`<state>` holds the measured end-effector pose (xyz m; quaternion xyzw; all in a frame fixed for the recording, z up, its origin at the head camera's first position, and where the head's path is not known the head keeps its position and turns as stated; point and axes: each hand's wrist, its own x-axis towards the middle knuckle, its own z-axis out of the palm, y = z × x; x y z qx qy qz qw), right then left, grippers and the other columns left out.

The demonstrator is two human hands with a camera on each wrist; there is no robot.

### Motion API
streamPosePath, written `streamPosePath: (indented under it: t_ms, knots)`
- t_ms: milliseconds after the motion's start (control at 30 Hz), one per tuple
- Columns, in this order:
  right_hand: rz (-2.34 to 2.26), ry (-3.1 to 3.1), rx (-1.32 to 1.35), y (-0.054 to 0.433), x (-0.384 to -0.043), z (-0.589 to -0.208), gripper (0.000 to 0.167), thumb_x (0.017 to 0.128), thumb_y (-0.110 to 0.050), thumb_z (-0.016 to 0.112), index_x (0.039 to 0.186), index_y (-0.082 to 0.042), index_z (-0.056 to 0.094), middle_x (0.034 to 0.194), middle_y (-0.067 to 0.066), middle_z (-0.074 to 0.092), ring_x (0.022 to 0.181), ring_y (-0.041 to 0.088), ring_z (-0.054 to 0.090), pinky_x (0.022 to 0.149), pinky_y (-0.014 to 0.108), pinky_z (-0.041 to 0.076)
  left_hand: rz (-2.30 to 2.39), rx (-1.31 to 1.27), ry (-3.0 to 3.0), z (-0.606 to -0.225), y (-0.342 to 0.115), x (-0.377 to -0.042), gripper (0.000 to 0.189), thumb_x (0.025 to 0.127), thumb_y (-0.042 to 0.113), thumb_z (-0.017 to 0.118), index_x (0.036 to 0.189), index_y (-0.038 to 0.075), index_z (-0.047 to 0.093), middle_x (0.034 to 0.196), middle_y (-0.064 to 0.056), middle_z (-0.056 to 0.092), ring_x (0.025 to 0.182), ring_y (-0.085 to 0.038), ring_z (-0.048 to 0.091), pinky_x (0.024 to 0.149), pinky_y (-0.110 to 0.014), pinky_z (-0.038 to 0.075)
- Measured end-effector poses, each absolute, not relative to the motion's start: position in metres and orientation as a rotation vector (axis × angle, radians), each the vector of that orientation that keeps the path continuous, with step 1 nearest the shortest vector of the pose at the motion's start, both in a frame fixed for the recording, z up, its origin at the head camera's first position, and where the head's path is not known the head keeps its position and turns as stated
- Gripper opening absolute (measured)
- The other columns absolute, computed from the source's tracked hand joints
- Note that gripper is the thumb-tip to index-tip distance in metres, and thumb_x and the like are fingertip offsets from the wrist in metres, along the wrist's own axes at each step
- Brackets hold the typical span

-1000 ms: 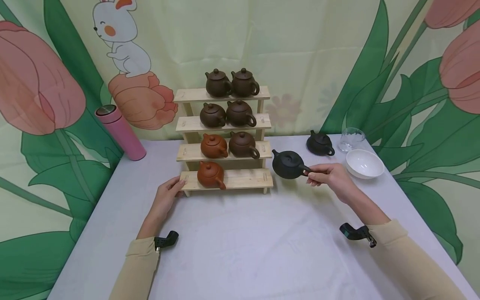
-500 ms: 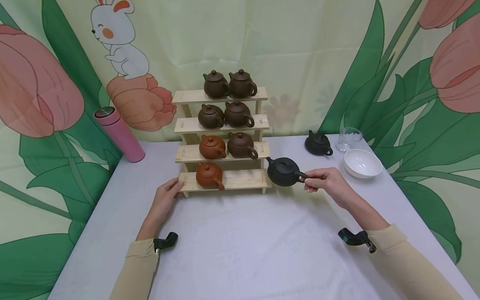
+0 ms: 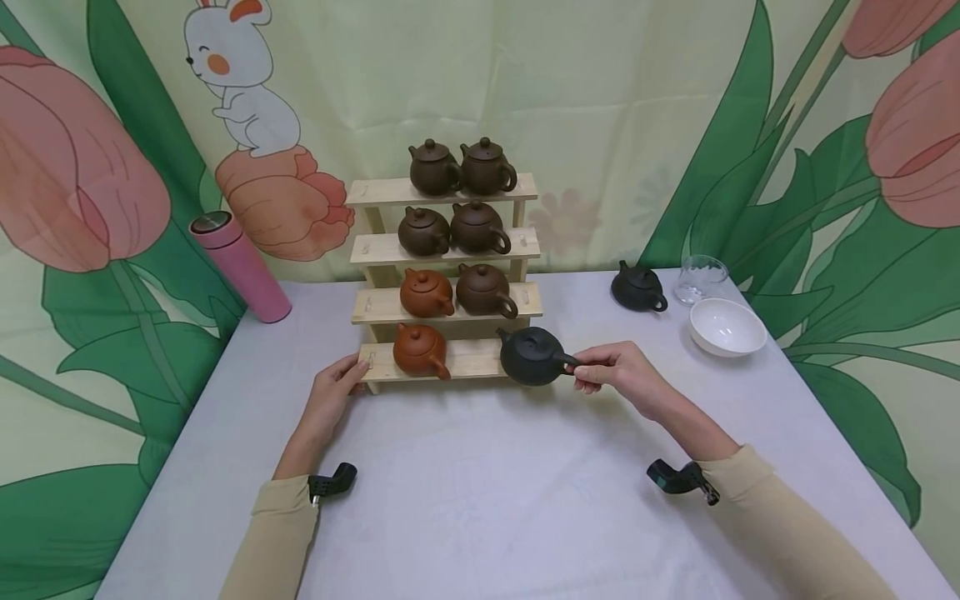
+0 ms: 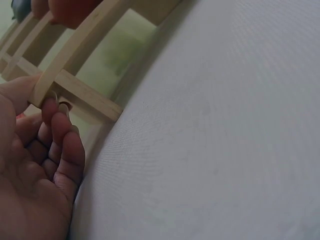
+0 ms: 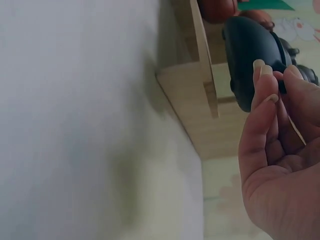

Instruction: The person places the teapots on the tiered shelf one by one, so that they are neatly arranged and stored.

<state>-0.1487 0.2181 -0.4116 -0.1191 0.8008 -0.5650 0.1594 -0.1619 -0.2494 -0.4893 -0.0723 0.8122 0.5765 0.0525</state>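
My right hand [image 3: 618,375] pinches the handle of a black teapot [image 3: 532,357], which is over the right part of the wooden rack's lowest step. In the right wrist view a gap shows between the teapot [image 5: 252,60] and that step's board [image 5: 202,55]. My left hand [image 3: 330,400] grips the left end of the lowest step, thumb above and fingertips below, as the left wrist view shows at the board's end [image 4: 42,87]. An orange-brown teapot [image 3: 420,350] sits on this same step, left of the black one.
Higher steps of the rack [image 3: 367,193] carry several brown teapots [image 3: 480,227] and one orange-brown teapot [image 3: 426,293]. At the right stand another black teapot [image 3: 637,287], a clear glass [image 3: 699,279] and a white bowl [image 3: 727,327]. A pink flask [image 3: 243,271] stands at the back left.
My right hand has carried the black teapot leftward and slightly down, from beside the rack to over its lowest step. The left hand has kept its grip on the rack.
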Motion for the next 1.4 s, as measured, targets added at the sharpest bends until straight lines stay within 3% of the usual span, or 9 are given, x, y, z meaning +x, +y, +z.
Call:
streamPosePath:
  t_ms: [667, 933, 1167, 1400]
  knots:
    - [-1.703, 2.217, -0.365, 0.137, -0.158, -0.425, 0.021, 0.093, -0.008, 0.067, 0.107, 0.007, 0.071, 0.074, 0.003, 0.071, 0.065, 0.011, 0.062, 0.067, 0.027, 0.055, 1.761, -0.184, 2.49, -0.488, -0.249, -0.16, 0.069, 0.097, 0.056, 0.054, 0.149, 0.011, 0.045, 0.143, -0.01, 0.055, 0.105, -0.012, 0.054, 0.08, -0.015, 0.049]
    - [-1.689, 2.225, -0.382, 0.121, -0.161, -0.428, 0.018, 0.092, -0.008, 0.069, 0.102, 0.006, 0.072, 0.073, 0.004, 0.07, 0.067, 0.013, 0.062, 0.07, 0.034, 0.056, 1.737, -0.204, 2.508, -0.488, -0.248, -0.16, 0.068, 0.098, 0.057, 0.052, 0.149, 0.012, 0.045, 0.139, -0.01, 0.057, 0.101, -0.012, 0.053, 0.078, -0.015, 0.049]
    - [-1.687, 2.226, -0.35, 0.11, -0.164, -0.43, 0.016, 0.092, -0.008, 0.068, 0.103, 0.003, 0.073, 0.073, 0.004, 0.07, 0.066, 0.013, 0.06, 0.067, 0.034, 0.054, 1.747, -0.187, 2.495, -0.487, -0.249, -0.16, 0.062, 0.1, 0.051, 0.052, 0.149, 0.012, 0.045, 0.141, -0.01, 0.055, 0.1, -0.009, 0.053, 0.08, -0.016, 0.048]
    - [-1.683, 2.227, -0.372, 0.106, -0.164, -0.429, 0.02, 0.091, -0.011, 0.07, 0.107, 0.001, 0.072, 0.082, 0.013, 0.073, 0.071, 0.021, 0.065, 0.066, 0.035, 0.055, 1.742, -0.22, 2.453, -0.478, -0.246, -0.159, 0.054, 0.104, 0.036, 0.05, 0.15, 0.008, 0.043, 0.144, -0.014, 0.053, 0.097, -0.007, 0.053, 0.082, -0.019, 0.049]
